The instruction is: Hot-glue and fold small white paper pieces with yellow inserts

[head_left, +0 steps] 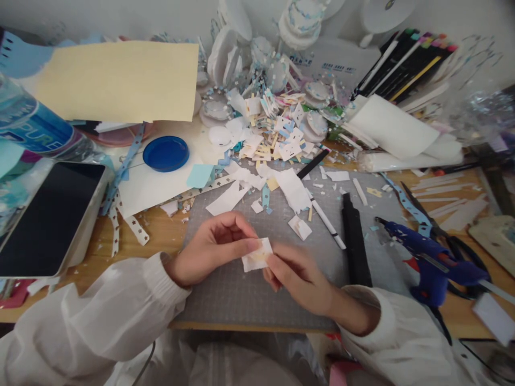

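Note:
A small white square of paper [254,261] with a pale yellow patch is pinched between both hands above the grey cutting mat [225,300]. My left hand [215,247] grips its left and upper edge, thumb on top. On the right edge, the thumb and fingers of my right hand [303,276] are closed on it; that hand is slightly blurred. Beyond the hands lie white paper scraps [293,188], another small white piece [300,227] and a white marker [326,221]. Right of my right hand is a black pen-like tool [355,238].
A blue glue gun [432,257] and black scissors [454,244] lie at right. Cut paper pieces [281,131] are heaped at the back. At left are a phone [50,214], a water bottle [36,120], a blue lid [166,154] and a yellow sheet [124,80].

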Available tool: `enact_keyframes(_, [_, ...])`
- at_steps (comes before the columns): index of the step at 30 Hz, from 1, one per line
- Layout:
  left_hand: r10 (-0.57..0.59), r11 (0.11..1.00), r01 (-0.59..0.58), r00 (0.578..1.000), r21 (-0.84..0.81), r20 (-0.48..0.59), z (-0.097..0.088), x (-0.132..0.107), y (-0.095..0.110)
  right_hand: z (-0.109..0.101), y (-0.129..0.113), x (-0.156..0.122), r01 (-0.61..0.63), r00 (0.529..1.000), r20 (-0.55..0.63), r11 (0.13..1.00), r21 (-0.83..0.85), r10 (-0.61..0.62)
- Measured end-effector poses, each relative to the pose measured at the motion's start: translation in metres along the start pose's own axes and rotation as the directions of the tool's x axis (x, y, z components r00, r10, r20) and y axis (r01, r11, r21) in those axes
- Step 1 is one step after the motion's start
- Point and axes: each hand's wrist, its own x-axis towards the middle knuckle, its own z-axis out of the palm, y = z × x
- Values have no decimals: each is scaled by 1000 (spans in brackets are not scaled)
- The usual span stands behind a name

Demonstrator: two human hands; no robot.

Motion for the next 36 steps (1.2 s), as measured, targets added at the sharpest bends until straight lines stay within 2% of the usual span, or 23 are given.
enact_keyframes(6, [-8, 994, 0, 997, 109, 77, 2, 0, 6, 1, 3, 1, 54, 998, -22, 982, -181, -59])
enact_keyframes(11, [-3, 990, -7, 998, 139, 65, 3, -1, 7, -1, -1, 4, 66, 993, -82, 978, -197, -84])
enact_keyframes(15, [-30, 994, 25, 999, 109, 41, 2, -1, 6, -5, -4, 5, 49, 979, -193, 994, -95, -67])
enact_keyframes(18, [2, 998, 0, 1000, 64, -30, 1, 1, 4, -8, -3, 5, 57, 960, -274, 998, 18, -50])
enact_keyframes(22, [7, 1000, -9, 994, -21, -108, 0, 3, 3, -7, -2, 5, 82, 954, -295, 993, 84, -54])
enact_keyframes(26, [-71, 992, 63, 995, -109, -68, 0, 2, 3, -4, -4, 6, 85, 941, -337, 987, 137, -34])
enact_keyframes(29, [-87, 988, 83, 996, -131, -28, 0, 1, 2, -3, -7, 8, 72, 929, -369, 984, 165, -6])
enact_keyframes(36, [-96, 993, 103, 989, -62, 110, 3, -1, -1, -7, -7, 8, 72, 917, -398, 982, 176, 4])
